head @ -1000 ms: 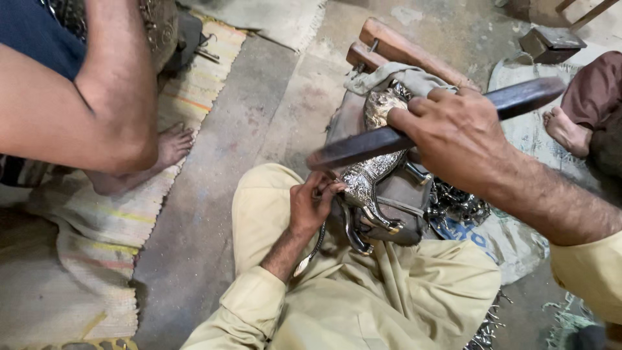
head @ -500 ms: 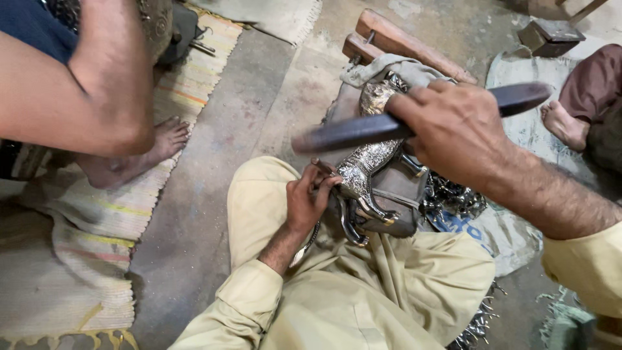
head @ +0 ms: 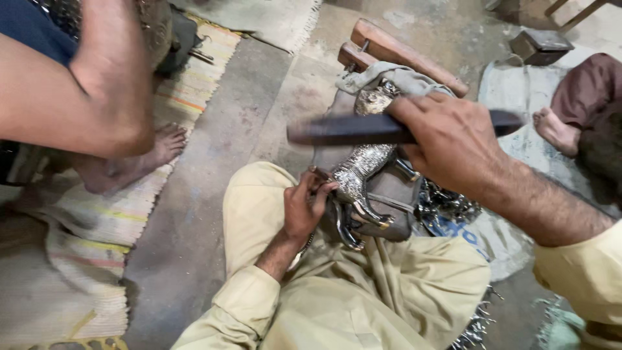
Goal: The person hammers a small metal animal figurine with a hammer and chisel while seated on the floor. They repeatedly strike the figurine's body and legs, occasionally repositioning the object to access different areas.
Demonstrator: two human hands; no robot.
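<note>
Right hand [head: 447,146]: raised at the right of the scene, back of the hand upward, fingers curled shut in a full grip. Its forearm runs down and right to a rolled pale-yellow sleeve at the near right edge. Left hand [head: 303,206]: lower, near centre, fingers bent and pinched together, fingertips pointing right and far. Left wrist is flexed; the forearm slants down and left into a cuffed pale-yellow sleeve.
</note>
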